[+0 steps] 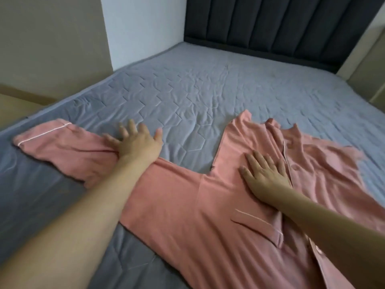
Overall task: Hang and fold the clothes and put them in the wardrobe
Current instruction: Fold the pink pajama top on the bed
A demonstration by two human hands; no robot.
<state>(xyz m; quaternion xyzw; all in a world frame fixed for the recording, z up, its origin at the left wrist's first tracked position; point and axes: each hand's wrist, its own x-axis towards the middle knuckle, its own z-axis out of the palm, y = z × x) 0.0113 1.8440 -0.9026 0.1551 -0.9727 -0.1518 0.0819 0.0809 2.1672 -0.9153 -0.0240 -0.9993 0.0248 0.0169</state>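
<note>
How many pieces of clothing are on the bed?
1: a pink shirt spread on the grey bed, its sleeve stretched left under the left hand, its body under the right hand. More may lie outside the frame.

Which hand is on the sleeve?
The left hand: it presses the outstretched sleeve, while the right hand lies flat on the shirt's chest.

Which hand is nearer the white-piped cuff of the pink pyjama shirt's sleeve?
Left. The left hand presses that sleeve beside the cuff; the right hand rests on the shirt's body.
</note>
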